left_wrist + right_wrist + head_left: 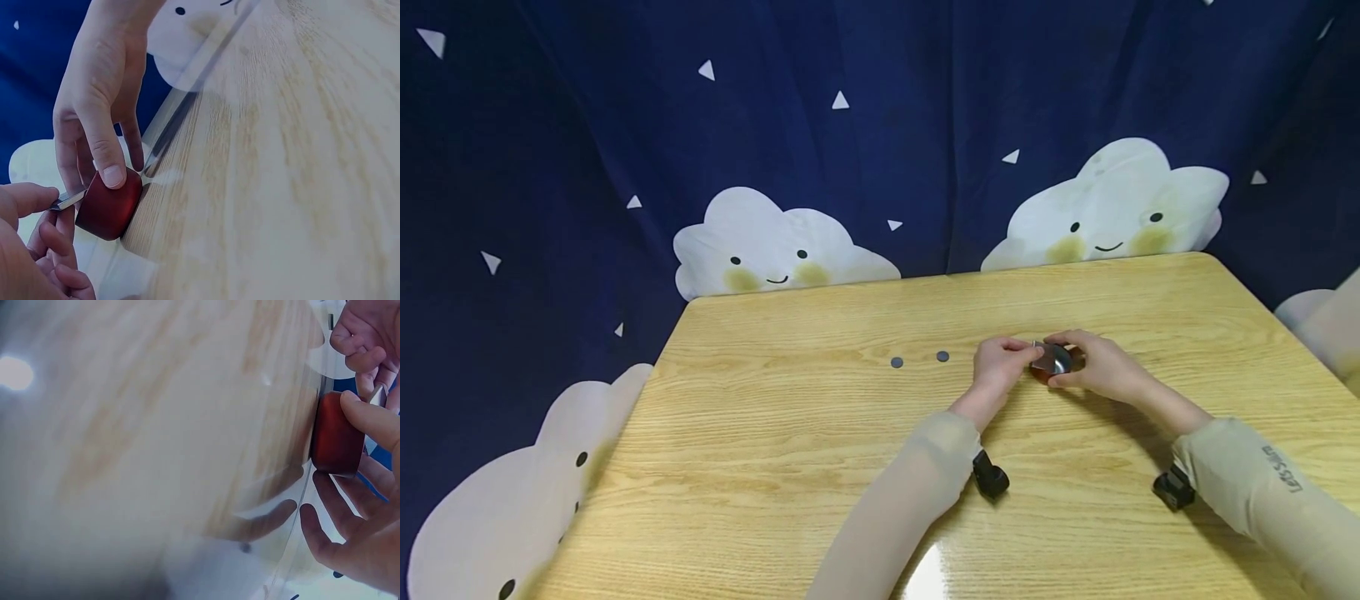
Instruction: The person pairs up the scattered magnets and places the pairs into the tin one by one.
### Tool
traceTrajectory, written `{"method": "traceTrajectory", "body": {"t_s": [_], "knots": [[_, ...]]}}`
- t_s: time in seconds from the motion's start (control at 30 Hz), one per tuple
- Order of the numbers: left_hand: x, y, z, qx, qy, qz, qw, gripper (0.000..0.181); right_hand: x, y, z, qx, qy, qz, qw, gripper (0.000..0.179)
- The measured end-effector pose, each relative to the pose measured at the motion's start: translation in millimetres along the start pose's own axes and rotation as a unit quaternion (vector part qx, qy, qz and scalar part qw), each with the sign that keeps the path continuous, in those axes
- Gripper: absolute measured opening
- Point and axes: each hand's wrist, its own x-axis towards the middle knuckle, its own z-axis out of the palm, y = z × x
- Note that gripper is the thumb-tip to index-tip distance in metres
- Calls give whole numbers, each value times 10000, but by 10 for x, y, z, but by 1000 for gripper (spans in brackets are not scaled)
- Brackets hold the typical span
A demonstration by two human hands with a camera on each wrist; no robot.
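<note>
The background is filled by a dark blue curtain [895, 50], hung in soft vertical folds and scattered with small white triangles [840, 101]. Large white clouds are printed along its lower part. A left cloud [760, 233] and a right cloud [1120, 187] are each given black eyes, a thin smile and yellow cheeks, and both are cut off below by the far edge of the counter [760, 450]. More cloud shapes [482, 508] are shown at either side. The counter is finished in pale, yellowish wood grain, its far corners rounded. Bright light [927, 575] is reflected from its near part.
</note>
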Motion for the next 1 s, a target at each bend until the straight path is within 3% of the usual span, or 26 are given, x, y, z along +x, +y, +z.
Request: {"method": "traceTrajectory", "body": {"t_s": [0.33, 1.0], "knots": [[-2, 35, 25, 411, 57, 183, 9990, 9, 3, 27, 2, -13, 36, -60, 10000, 65], [15, 59, 77, 1080, 244, 127, 9938, 12, 7, 44, 10, -117, 122, -45, 9998, 65]]}}
